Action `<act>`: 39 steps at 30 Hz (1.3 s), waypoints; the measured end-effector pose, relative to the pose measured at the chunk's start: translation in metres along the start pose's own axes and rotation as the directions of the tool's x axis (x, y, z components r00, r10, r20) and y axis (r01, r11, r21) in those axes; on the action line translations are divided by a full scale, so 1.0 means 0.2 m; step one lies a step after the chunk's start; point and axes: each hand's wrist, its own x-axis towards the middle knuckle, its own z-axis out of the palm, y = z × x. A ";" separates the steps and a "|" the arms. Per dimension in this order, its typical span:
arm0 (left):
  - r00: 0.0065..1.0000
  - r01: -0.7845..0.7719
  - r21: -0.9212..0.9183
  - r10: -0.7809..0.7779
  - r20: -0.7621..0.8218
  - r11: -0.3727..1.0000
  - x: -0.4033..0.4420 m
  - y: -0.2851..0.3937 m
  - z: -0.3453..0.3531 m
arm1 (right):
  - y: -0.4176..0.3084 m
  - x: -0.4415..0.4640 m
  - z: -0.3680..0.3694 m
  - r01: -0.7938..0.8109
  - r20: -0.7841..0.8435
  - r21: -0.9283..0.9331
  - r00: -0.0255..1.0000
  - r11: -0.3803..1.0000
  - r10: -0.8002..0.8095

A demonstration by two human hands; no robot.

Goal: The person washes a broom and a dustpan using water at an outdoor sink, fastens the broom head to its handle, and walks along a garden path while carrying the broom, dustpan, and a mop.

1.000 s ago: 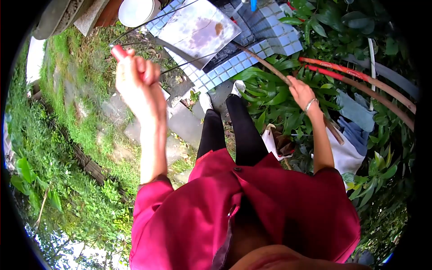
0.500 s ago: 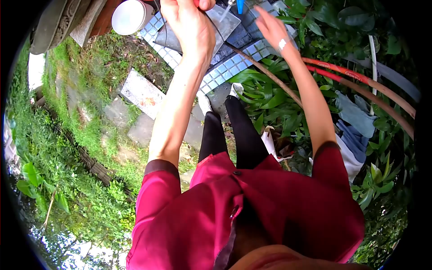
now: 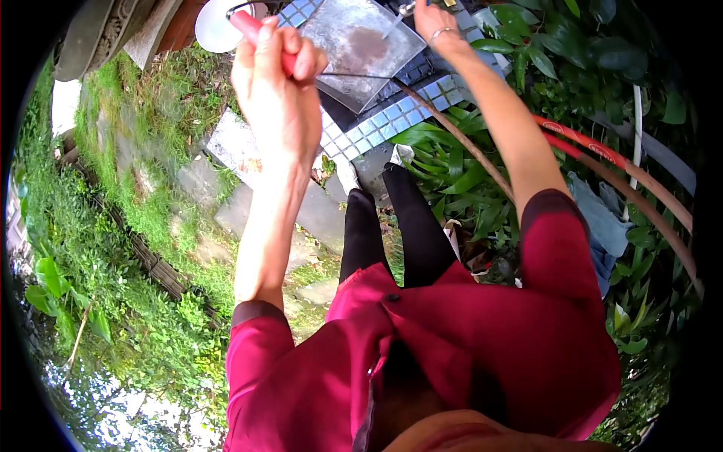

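My left hand (image 3: 277, 98) is closed round the red handle of a tool (image 3: 247, 26). A thin dark bent shank shows at the handle's upper end; the tool's working end cannot be made out. At the top edge, my right hand (image 3: 437, 26) is at a metal tap (image 3: 407, 10), its fingers closed by the tap's blue lever and partly cut off by the frame. Water streams from the spout towards a grey slab (image 3: 343, 38) with a brownish wet patch. Blue tiles (image 3: 392, 124) edge the basin around that slab.
A white bucket (image 3: 215, 29) stands beyond my left hand. A long brown stick (image 3: 459, 139) slants over the leaves (image 3: 467, 177) on the right. Red hoses (image 3: 584, 139) run farther right, near hanging grey-blue cloths (image 3: 599, 215). A pale slab (image 3: 233, 147) lies on the grassy ground.
My right hand has moved up from beside the tap onto its lever and closed. My left hand has shifted left and down with the red-handled tool, uncovering more of the grey slab.
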 end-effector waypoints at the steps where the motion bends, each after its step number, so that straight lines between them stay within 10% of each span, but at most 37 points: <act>1: 1.000 0.029 0.009 -0.028 -0.009 1.000 -0.01 0.05 -0.03 | 0.11 0.03 0.02 0.148 -0.010 -0.071 0.989 0.986 -0.149; 3: 0.997 0.072 0.062 -0.070 -0.022 0.996 -0.04 0.14 -0.09 | 0.14 0.04 -0.07 0.318 -0.006 -0.442 0.934 0.839 -0.358; 9: 0.973 0.214 0.360 -0.165 -0.161 0.908 -0.21 0.49 -0.30 | 0.13 -0.07 -0.08 -0.006 -0.089 0.033 0.996 0.999 0.009; 11: 0.965 0.258 0.483 -0.196 -0.175 0.837 -0.26 0.62 -0.38 | 0.16 -0.36 -0.12 0.155 -0.321 -0.157 0.926 0.975 -0.199; 15: 0.944 0.321 0.722 -0.269 -0.192 0.612 -0.31 0.82 -0.38 | 0.37 -1.06 0.25 0.047 0.213 -0.426 0.976 0.904 0.049; 16: 0.935 0.331 0.789 -0.292 -0.201 0.517 -0.33 0.85 -0.34 | 0.33 -1.17 0.25 -0.040 0.457 -0.342 0.866 0.939 0.203; 22: 0.839 0.215 0.967 -0.533 -0.111 0.136 -0.38 0.96 -0.37 | 0.36 -1.46 0.53 -0.158 0.478 0.012 0.869 0.987 0.133; 24: 0.833 0.111 0.994 -0.548 -0.082 0.020 -0.43 1.02 -0.44 | 0.35 -1.66 0.51 -0.505 0.585 0.552 0.802 0.664 0.123; 26: 0.844 -0.006 0.999 -0.535 0.033 0.053 -0.50 1.07 -0.58 | 0.24 -1.93 0.38 -0.641 0.635 0.702 0.761 0.309 0.135; 30: 0.858 -0.156 0.985 -0.484 0.174 0.077 -0.65 1.20 -0.91 | -0.20 -2.44 0.03 -0.541 0.540 0.833 0.841 0.118 0.050; 32: 0.854 -0.083 0.992 -0.506 0.120 0.094 -0.75 1.30 -1.02 | -0.42 -2.60 -0.04 -0.519 0.514 0.853 0.854 0.060 0.082; 36: 0.850 -0.097 0.976 -0.494 0.184 0.197 -0.91 1.45 -1.31 | -0.93 -2.69 -0.10 -0.258 0.201 0.850 0.965 0.460 0.169; 39: 0.886 -0.090 0.965 -0.423 0.191 0.247 -1.06 1.56 -1.59 | -1.27 -2.74 -0.22 -0.323 0.305 0.919 0.946 0.228 0.109</act>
